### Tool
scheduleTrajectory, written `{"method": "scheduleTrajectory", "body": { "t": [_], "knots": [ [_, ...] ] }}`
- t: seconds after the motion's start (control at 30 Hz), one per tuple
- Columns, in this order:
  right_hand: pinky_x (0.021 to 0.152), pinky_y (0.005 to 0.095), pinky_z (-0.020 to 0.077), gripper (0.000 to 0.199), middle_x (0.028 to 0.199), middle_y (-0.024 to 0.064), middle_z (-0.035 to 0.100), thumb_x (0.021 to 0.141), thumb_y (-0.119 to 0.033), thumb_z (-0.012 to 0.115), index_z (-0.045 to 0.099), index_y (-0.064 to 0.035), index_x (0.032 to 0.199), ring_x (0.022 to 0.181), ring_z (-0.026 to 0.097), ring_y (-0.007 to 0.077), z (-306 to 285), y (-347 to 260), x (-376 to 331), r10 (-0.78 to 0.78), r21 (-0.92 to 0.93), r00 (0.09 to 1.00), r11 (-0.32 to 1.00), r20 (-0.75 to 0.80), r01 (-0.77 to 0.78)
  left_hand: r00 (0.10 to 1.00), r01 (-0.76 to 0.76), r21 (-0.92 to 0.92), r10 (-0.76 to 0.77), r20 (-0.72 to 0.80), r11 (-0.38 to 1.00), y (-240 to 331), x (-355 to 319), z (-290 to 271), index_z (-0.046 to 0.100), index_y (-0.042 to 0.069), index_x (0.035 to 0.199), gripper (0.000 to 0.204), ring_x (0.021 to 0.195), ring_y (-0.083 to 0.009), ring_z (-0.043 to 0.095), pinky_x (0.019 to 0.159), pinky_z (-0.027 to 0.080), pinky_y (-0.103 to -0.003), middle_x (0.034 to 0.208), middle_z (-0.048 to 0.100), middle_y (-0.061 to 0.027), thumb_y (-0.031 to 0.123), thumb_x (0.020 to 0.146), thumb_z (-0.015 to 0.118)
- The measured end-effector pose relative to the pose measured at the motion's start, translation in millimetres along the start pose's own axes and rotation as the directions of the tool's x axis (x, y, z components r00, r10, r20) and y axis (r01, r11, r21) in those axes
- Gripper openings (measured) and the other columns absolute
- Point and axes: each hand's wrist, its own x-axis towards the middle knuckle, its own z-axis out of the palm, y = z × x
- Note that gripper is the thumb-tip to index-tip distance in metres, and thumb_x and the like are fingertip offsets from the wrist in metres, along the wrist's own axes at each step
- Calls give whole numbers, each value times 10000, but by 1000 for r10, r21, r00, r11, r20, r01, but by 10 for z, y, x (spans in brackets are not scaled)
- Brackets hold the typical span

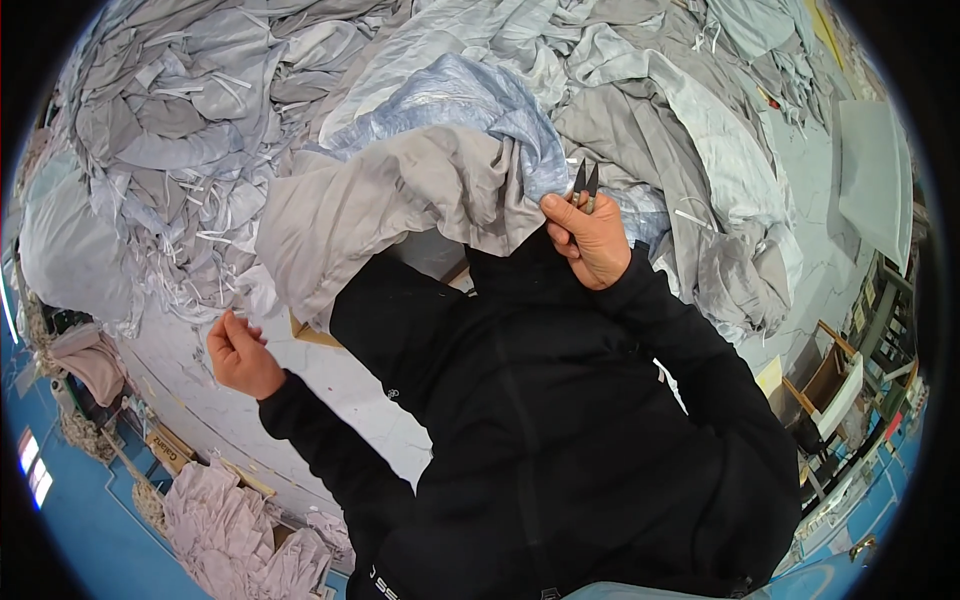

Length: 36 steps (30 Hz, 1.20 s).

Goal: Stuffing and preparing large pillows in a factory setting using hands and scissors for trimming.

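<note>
A pair of small thread snips (586, 186) with dark pointed blades sticks up out of my right hand (592, 242), which is closed around it. Between thumb and fingers the same hand also pinches the edge of a light grey cloth (390, 185). That cloth drapes over my lap and spreads to the left, with a pale blue patterned cloth (465, 95) folded behind it. Off to the left, apart from the grey cloth, my left hand (243, 357) is closed with thumb and fingertips together. Whatever lies in that pinch, if anything, is too small to make out.
Heaped grey and pale fabric (190, 110) with white strips covers the far side, and more grey folds (650, 150) lie at right. A pinkish cloth pile (235, 520) sits lower left near a cardboard box (170, 450). Wooden-edged furniture (835, 390) stands at right.
</note>
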Motion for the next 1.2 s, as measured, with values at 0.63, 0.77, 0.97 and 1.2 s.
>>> {"method": "scheduleTrajectory", "body": {
  "t": [0.63, 0.77, 0.97, 1.2],
  "knots": [
    [500, 198, 387, 177, 644, -10, 596, 883, -170, 643, 635, -20, 792, 543, 495, 34, 119, 149, -199, -244, -410, 964, 873, 105, 265, 288, -468, -623, 775, 563, 626, 1431, -845, 1976, 635, 20, 996, 208, 849, -297, 605, 754, 480, -348, 989, 637, -121, -48, 821, 547],
    [500, 193, 382, 149, 637, -19, 583, 876, -154, 650, 640, -24, 806, 540, 488, 33, 62, 122, -220, -291, -447, 950, 839, 115, 311, 55, -358, -600, 658, 751, 716, 1478, -813, 2159, 662, 35, 978, 186, 820, -305, 603, 736, 478, -364, 907, 659, -111, 55, 815, 573],
    [489, 186, 364, 122, 602, -31, 543, 871, -115, 648, 630, -23, 793, 528, 472, 29, -10, 91, -218, -361, -506, 921, 773, 145, 382, -76, -91, -551, 546, 835, 830, 1400, -839, 2179, 678, 9, 942, 212, 762, -304, 634, 688, 494, -346, 810, 660, -139, 150, 798, 614],
    [481, 218, 364, 140, 580, -10, 527, 858, -78, 644, 596, -14, 744, 520, 475, 49, -31, 51, -218, -359, -576, 905, 700, 228, 422, -174, -200, -377, 346, 922, 904, 1592, -782, 2069, 640, -5, 863, 109, 739, -185, 598, 648, 453, -297, 830, 636, -108, 93, 820, 618]
  ]
}}
